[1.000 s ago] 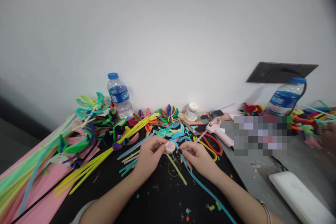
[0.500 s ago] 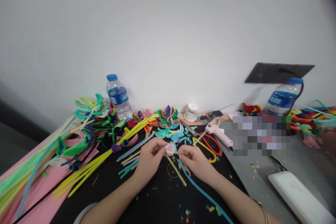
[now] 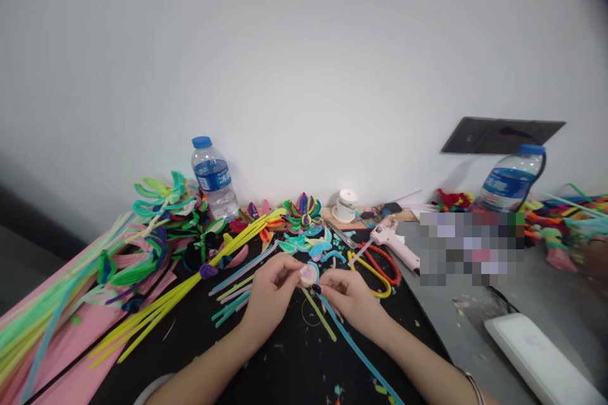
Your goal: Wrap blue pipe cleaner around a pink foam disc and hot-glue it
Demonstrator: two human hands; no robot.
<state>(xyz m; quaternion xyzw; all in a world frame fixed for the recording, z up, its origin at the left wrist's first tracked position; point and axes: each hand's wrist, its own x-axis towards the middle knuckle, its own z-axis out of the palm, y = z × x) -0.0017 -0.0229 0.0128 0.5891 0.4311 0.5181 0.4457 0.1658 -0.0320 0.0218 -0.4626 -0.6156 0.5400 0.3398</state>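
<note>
My left hand [image 3: 272, 291] pinches a small flat coil of pipe cleaner [image 3: 308, 275], pale pink and lavender in the middle with a blue outer edge. Close beside it, my right hand [image 3: 350, 297] has its fingers closed on the blue pipe cleaner [image 3: 357, 349], whose long tail runs down toward the front edge. A small black thing [image 3: 316, 289] shows at my right fingertips; I cannot tell what it is. Beneath the coil lies a yellow-green pipe cleaner [image 3: 323, 321] on the black mat [image 3: 275, 370].
Behind my hands are cut pipe cleaners, scissors [image 3: 380, 262] with red and yellow handles, a pink glue gun [image 3: 395, 242] and a white spool [image 3: 346, 205]. Pipe cleaner bundles [image 3: 156, 316] cover the left side. Water bottles [image 3: 213, 180] stand by the wall; a white power brick [image 3: 536, 354] lies right.
Blue pipe cleaner now shows farther round the coil's right edge. Its tail has shifted a little to the left. Both hands keep nearly the same place, and the view has tilted slightly.
</note>
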